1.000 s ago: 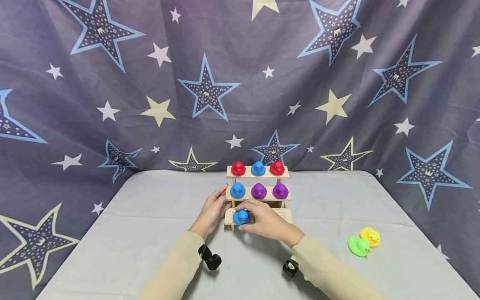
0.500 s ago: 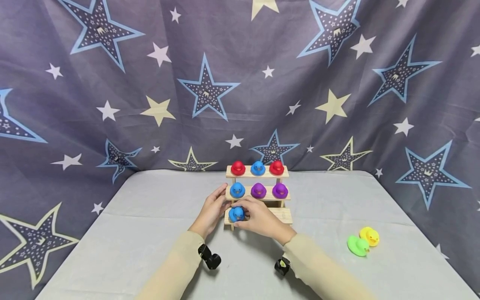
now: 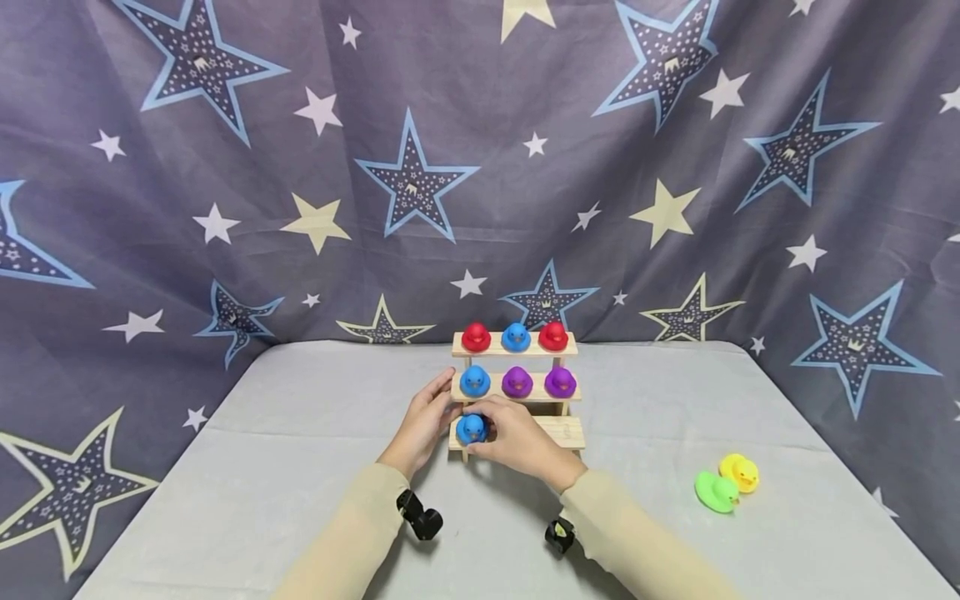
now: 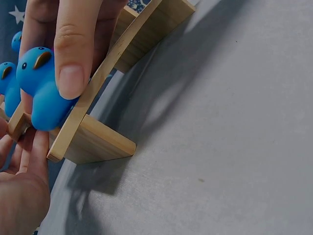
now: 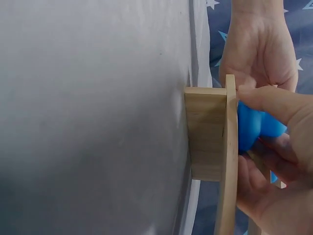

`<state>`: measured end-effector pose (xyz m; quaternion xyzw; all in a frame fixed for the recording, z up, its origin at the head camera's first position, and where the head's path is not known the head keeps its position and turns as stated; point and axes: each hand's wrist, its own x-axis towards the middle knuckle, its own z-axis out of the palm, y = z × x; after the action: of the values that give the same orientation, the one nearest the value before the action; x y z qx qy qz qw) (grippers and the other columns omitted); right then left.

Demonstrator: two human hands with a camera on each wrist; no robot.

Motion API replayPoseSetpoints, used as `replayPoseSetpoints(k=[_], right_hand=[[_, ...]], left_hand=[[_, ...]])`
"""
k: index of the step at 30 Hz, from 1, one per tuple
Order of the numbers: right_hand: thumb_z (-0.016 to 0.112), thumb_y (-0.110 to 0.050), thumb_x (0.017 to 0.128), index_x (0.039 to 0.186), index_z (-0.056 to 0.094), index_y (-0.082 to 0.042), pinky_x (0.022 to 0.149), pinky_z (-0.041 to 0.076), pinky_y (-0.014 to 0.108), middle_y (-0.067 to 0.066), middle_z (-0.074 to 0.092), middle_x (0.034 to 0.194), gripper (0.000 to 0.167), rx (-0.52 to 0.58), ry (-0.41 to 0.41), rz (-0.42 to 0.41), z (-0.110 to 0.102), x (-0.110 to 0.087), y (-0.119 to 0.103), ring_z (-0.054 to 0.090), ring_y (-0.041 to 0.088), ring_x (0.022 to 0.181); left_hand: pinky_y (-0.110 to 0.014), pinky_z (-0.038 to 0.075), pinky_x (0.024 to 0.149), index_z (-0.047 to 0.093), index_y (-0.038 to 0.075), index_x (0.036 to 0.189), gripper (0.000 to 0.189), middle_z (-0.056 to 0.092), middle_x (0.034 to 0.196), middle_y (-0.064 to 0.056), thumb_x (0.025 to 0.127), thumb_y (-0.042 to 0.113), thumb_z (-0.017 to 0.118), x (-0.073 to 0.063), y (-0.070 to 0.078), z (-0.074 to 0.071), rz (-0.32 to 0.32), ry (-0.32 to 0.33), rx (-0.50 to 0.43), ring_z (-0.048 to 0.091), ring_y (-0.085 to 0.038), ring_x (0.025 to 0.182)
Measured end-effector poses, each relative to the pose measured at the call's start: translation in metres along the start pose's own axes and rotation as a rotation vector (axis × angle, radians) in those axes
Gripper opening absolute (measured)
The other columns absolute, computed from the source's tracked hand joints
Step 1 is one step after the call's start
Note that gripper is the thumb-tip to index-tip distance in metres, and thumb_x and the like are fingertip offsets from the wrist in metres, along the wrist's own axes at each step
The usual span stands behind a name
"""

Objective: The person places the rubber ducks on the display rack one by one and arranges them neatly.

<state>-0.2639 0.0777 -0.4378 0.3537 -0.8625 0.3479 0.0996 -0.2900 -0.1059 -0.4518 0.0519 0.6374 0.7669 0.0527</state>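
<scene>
A three-tier wooden display stand (image 3: 566,432) stands on the cloth-covered table. My right hand (image 3: 517,437) pinches a blue rubber duck (image 3: 471,429) at the left end of the bottom tier. In the left wrist view, that duck (image 4: 49,107) sits right at the board, with the thumb over its side. My left hand (image 3: 420,427) holds the stand's left side, its fingers around the end of the middle tier. The middle tier bears a blue duck (image 3: 475,381) and two purple ducks (image 3: 517,382). Along the top are two red ducks (image 3: 476,337) with a blue one (image 3: 516,337) between them.
On the table to the right, a green duck (image 3: 717,492) and a yellow duck (image 3: 739,472) sit close together. A dark star-patterned curtain (image 3: 247,183) hangs behind the table (image 3: 240,500). Each wrist wears a small black camera (image 3: 420,515).
My right hand has moved the blue duck slightly left along the bottom tier to its left end, mostly in the first half second. The left hand has stayed in place.
</scene>
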Motion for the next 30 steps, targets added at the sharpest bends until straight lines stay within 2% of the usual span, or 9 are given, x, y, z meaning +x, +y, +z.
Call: replayPoseSetpoints(k=[15, 23, 30], right_hand=[[0.088, -0.016, 0.078, 0.124, 0.067, 0.0, 0.095, 0.056, 0.034, 0.01, 0.067, 0.118, 0.053, -0.032, -0.005, 0.034, 0.0002, -0.0003, -0.0065, 0.063, 0.02, 0.106], [0.088, -0.016, 0.078, 0.125, 0.066, -0.002, 0.082, 0.057, 0.029, 0.008, 0.066, 0.114, 0.054, -0.032, -0.006, 0.04, -0.0007, -0.0021, -0.0067, 0.061, 0.016, 0.093], [0.086, -0.018, 0.08, 0.125, 0.067, -0.002, 0.082, 0.057, 0.027, 0.007, 0.066, 0.113, 0.052, -0.022, -0.011, 0.065, -0.0016, -0.0032, -0.0054, 0.061, 0.015, 0.092]], left_hand=[[-0.039, 0.039, 0.115, 0.024, 0.0, 0.157, 0.058, 0.031, 0.157, -0.023, 0.101, 0.001, 0.039, 0.0003, -0.0001, 0.0001, 0.013, -0.012, -0.014, 0.038, -0.035, 0.14], [-0.039, 0.04, 0.114, 0.024, 0.0, 0.157, 0.059, 0.033, 0.156, -0.023, 0.101, 0.001, 0.039, 0.0005, -0.0013, -0.0003, 0.011, -0.013, -0.018, 0.041, -0.037, 0.137], [-0.04, 0.04, 0.114, 0.024, 0.0, 0.157, 0.058, 0.032, 0.156, -0.023, 0.102, 0.001, 0.04, 0.0, -0.0003, -0.0001, 0.01, -0.011, -0.02, 0.04, -0.037, 0.138]])
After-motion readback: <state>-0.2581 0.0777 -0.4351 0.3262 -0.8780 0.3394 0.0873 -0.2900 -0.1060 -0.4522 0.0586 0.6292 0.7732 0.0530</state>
